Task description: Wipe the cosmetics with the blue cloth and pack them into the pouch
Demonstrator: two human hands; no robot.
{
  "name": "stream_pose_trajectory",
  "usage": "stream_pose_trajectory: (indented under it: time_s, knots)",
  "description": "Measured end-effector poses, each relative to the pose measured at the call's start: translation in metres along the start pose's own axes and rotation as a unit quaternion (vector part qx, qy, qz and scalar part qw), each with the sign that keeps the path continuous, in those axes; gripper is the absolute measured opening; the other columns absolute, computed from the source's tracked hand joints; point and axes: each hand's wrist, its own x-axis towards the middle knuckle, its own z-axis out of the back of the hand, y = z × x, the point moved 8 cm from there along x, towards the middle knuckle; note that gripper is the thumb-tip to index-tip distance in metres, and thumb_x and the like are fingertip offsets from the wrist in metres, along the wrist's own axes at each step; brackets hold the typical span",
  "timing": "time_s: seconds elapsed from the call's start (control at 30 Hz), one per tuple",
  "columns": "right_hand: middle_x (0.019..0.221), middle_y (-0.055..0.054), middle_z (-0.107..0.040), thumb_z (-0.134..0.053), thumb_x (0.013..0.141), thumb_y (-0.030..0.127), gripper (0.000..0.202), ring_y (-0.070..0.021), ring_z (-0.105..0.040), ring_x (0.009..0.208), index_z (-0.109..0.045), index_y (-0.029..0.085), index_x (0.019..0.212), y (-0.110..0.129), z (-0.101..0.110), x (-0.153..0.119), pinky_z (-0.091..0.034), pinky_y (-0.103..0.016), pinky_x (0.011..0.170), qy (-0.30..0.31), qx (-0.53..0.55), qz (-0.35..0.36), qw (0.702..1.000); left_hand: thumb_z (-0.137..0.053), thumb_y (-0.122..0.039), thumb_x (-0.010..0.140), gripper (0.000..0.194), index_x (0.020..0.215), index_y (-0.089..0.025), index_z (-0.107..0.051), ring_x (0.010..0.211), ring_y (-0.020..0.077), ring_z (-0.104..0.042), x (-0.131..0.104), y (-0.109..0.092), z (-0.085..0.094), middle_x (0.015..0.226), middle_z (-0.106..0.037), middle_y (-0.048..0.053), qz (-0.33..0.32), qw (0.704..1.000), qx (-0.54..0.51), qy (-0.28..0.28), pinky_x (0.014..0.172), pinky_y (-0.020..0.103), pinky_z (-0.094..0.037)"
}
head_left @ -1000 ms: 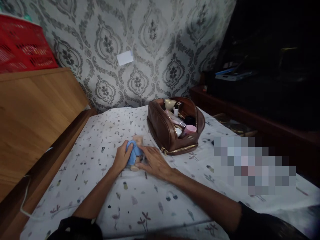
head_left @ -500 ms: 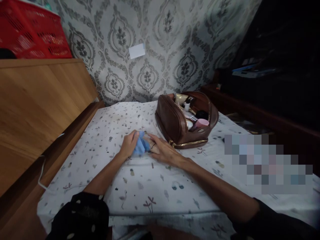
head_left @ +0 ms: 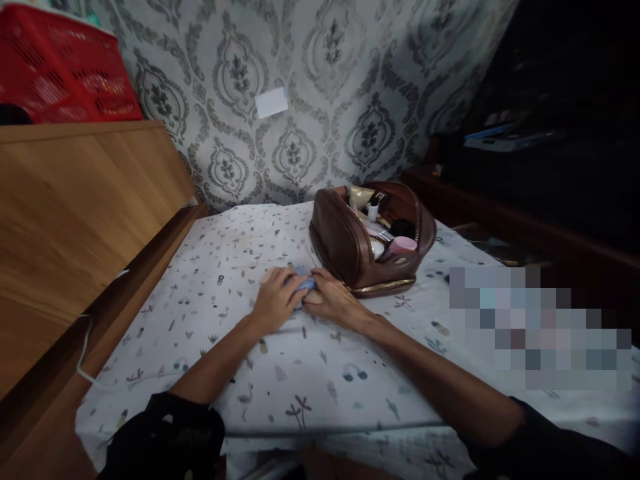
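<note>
Between my two hands, low over the patterned sheet (head_left: 320, 373), is a soft blue cloth (head_left: 306, 283), mostly covered by fingers. My left hand (head_left: 275, 300) closes over it from the left, its fingers bent across the top. From the right, my right hand (head_left: 333, 300) grips the cloth's other side with thumb and fingers. Whether anything lies inside the cloth is hidden. Just beyond my right hand stands a brown zip bag (head_left: 340, 233), its top open. Inside it show a pink round-ended item (head_left: 403, 245), a small white bottle (head_left: 373, 211) and a gold tube (head_left: 361, 197).
A wooden panel (head_left: 90, 193) borders the left side, with a red plastic basket (head_left: 65, 63) on top. A white cable (head_left: 84, 353) hangs beside it. Patterned wallpaper (head_left: 295, 60) closes the back. On the right are dark furniture (head_left: 530, 207) and a blurred-out patch (head_left: 540, 333).
My left hand has moved right and rolled over the cloth, which is bunched smaller and more covered. My right hand has closed in on it. The bag has stayed put.
</note>
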Motion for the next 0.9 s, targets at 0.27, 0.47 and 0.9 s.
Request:
stream_pose_trajectory:
  time_s: [0.27, 0.47, 0.9]
  knots:
    - [0.126, -0.014, -0.058, -0.072, 0.079, 0.028, 0.023, -0.0248, -0.064, 0.106, -0.066, 0.016, 0.098, 0.005, 0.001, -0.002, -0.049, -0.038, 0.097, 0.005, 0.027, 0.011, 1.0, -0.039, -0.034, 0.104, 0.032, 0.106, -0.019, -0.068, 0.102, 0.026, -0.053, 0.001, 0.026, -0.013, 0.105, -0.064, 0.011, 0.024, 0.989, 0.139, 0.048, 0.088, 0.042, -0.044]
    - [0.129, -0.015, -0.056, -0.071, 0.082, 0.025, 0.027, -0.0249, -0.063, 0.106, -0.068, 0.013, 0.106, 0.007, 0.004, -0.004, -0.048, -0.035, 0.096, 0.027, -0.001, -0.001, 1.0, -0.037, -0.035, 0.104, 0.033, 0.102, -0.02, -0.066, 0.099, 0.025, -0.055, 0.0, 0.065, -0.003, 0.102, -0.065, 0.009, 0.117, 0.973, 0.184, 0.08, 0.086, 0.038, -0.043]
    - [0.101, -0.008, -0.068, -0.07, 0.085, 0.019, 0.023, -0.0204, -0.064, 0.088, -0.068, 0.015, 0.107, 0.013, 0.009, -0.008, -0.043, -0.027, 0.078, 0.047, 0.007, -0.031, 0.998, -0.037, -0.035, 0.104, 0.03, 0.101, -0.021, -0.063, 0.101, 0.0249, -0.061, -0.002, 0.075, 0.023, 0.103, -0.066, 0.009, 0.241, 0.948, 0.198, 0.058, 0.082, 0.035, -0.048]
